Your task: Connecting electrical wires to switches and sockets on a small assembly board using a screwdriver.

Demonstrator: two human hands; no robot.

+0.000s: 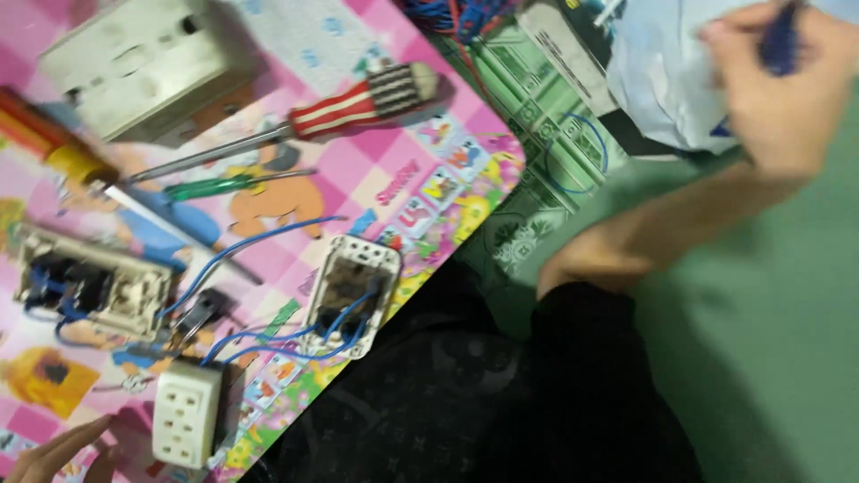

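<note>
- Right hand (783, 85) is up at 1 o'clock of the view, fingers curled shut round a small dark-blue object (780, 40) – too blurred to say what it is. It sits against a crinkled white plastic bag (667, 76) lying on the green patterned floor (769, 322).
- Left hand (58, 452) at 8 o'clock, only fingertips in view at the frame edge, resting loosely on the pink cartoon-print mat (394, 183); gripping nothing I can see, rest of hand cut off.
- Nearest the left hand: white multi-hole plastic socket block (186, 413), just beside at its 3 o'clock, wired by thin blue wires (268, 344) to an open white switch plate w/ exposed back (351, 291).
- My read: the pick in the bag goes best w/ a firm pinch and a slow lift, since the film can snag on the fingers.
- Edges: switch plate sits close to the mat's diagonal edge, by the black-clothed lap (501, 394) – a tug on the wires could pull it off.
- Red-and-white striped-handle screwdriver (358, 105) and slim green-handled screwdriver (219, 186) lie across mat centre, tips toward 9 o'clock.
- Open room: bare floor at 4 o'clock; mat itself is crowded.
</note>
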